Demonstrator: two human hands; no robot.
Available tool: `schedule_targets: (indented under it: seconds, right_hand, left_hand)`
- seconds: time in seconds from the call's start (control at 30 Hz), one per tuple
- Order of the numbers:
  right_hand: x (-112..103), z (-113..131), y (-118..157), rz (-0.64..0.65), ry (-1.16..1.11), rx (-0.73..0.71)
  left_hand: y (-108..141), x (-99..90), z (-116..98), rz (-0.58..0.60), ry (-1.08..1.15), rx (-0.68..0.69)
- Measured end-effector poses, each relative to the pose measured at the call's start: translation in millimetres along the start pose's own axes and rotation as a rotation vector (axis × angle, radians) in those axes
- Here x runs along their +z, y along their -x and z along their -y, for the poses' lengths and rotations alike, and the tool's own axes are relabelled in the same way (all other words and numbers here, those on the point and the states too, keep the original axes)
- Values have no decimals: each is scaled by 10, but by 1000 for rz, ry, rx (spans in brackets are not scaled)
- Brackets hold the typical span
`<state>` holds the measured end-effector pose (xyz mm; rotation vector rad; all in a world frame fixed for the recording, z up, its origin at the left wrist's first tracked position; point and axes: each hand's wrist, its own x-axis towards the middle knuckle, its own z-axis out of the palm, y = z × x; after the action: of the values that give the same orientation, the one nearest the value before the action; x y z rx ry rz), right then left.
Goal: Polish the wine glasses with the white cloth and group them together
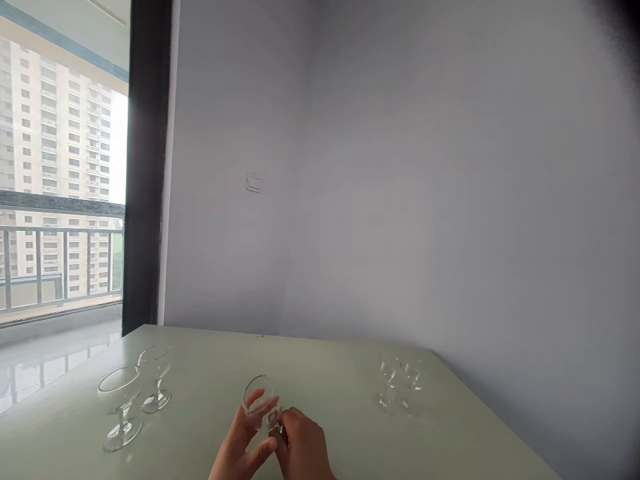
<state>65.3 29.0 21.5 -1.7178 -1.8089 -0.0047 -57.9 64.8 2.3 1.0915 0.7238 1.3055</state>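
A clear stemmed glass is tilted between my two hands over the table, its rim toward the upper left. My left hand wraps its fingers behind the bowl, and they show through the glass. Closed around the stem end is my right hand; it covers the foot of the glass. A small brownish-grey patch shows between the right fingers and the left thumb, too small to make out.
Two stemmed glasses, a nearer one and a farther one, stand upright on the left of the pale green table. Smaller glasses stand at the right. Grey walls border the table's back and right.
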Motion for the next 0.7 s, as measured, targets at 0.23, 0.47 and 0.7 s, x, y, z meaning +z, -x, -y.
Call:
schedule_targets:
  seconds: [0.23, 0.47, 0.7]
  right_hand:
    - [-102, -100, -62, -31, -80, 168]
    - [-79, -182, -99, -31, -152, 243]
    - [-55, -266, -135, -17, -172, 259]
  left_hand:
    - [-19, -49, 153, 48, -203, 88]
    - [-47, -110, 232, 135, -321, 114]
    - [-136, -179, 423, 175, -355, 123]
